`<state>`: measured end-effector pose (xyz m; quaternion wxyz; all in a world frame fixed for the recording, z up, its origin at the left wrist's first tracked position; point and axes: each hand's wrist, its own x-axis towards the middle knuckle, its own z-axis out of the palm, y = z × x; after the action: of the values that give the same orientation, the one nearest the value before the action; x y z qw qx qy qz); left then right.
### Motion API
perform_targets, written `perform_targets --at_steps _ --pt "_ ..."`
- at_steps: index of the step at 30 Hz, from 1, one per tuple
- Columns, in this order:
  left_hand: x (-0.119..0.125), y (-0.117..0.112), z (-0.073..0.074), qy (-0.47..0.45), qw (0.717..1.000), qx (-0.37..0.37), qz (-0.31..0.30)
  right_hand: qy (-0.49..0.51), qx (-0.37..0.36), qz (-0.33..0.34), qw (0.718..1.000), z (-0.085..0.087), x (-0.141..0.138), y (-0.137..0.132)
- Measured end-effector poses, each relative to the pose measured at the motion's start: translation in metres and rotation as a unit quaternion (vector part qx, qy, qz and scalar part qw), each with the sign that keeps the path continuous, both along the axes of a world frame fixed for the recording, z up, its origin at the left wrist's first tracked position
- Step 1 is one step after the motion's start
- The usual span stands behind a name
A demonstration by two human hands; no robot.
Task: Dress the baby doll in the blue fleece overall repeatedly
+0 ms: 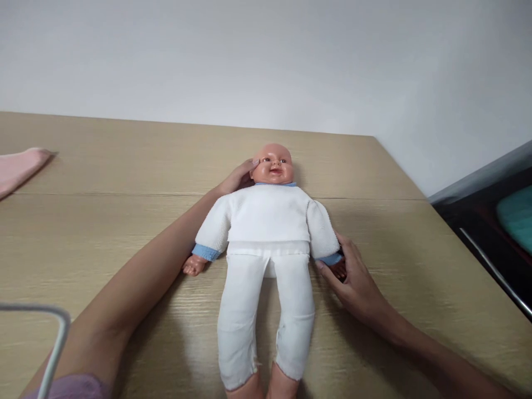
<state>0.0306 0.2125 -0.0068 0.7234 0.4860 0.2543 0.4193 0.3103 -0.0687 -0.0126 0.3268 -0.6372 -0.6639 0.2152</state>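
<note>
A doll (266, 221) in a white top and white trousers with blue cuffs lies on its back on the tabletop (103, 221). Its head points toward the wall and its bare feet run off the near edge of the view.

The left hand (238, 178) rests against the side of the doll's head, fingertips by the temple. The doll's shoulder hides the thumb, so I cannot tell whether this grip is closed on the head or only laid against it. The right hand (353, 277) has its grip closed around the doll's small hand and the blue cuff beside it, at the doll's hip.

A pink cloth (19, 169) lies well apart at the tabletop's far left edge. A bent white wire (58, 332) shows at the lower left. Dark furniture with a teal cushion (517, 216) stands past the tabletop's right edge.
</note>
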Motion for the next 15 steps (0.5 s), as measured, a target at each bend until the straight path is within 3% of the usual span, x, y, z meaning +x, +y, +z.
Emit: perform_targets --at_steps 15 --pt "0.0001 -0.0096 0.0087 0.035 0.999 -0.021 -0.029 -0.032 0.013 0.004 0.999 0.0017 0.0005 0.0017"
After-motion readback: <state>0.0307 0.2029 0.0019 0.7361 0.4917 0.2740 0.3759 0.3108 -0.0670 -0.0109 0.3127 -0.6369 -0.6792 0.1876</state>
